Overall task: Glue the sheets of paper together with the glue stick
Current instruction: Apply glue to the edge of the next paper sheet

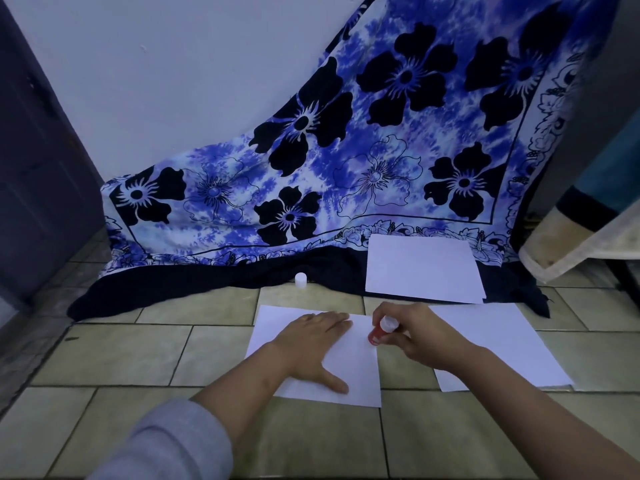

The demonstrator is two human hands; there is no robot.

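A white sheet of paper [356, 372] lies on the tiled floor in front of me. My left hand [313, 348] rests flat on it with straight fingers. My right hand [415, 336] grips a red glue stick [381, 330], tilted, with its lower end on the sheet's right edge. A second white sheet [512, 344] lies to the right, partly under my right forearm. A third sheet [422, 268] lies farther back, on the cloth's edge. The glue stick's white cap [301, 280] stands on the floor behind the first sheet.
A blue flowered cloth [346, 161] hangs down the wall and spreads onto the floor behind the sheets. A dark door or cabinet [41, 168] stands at the left. A piece of furniture with a pale edge [571, 244] juts in at the right.
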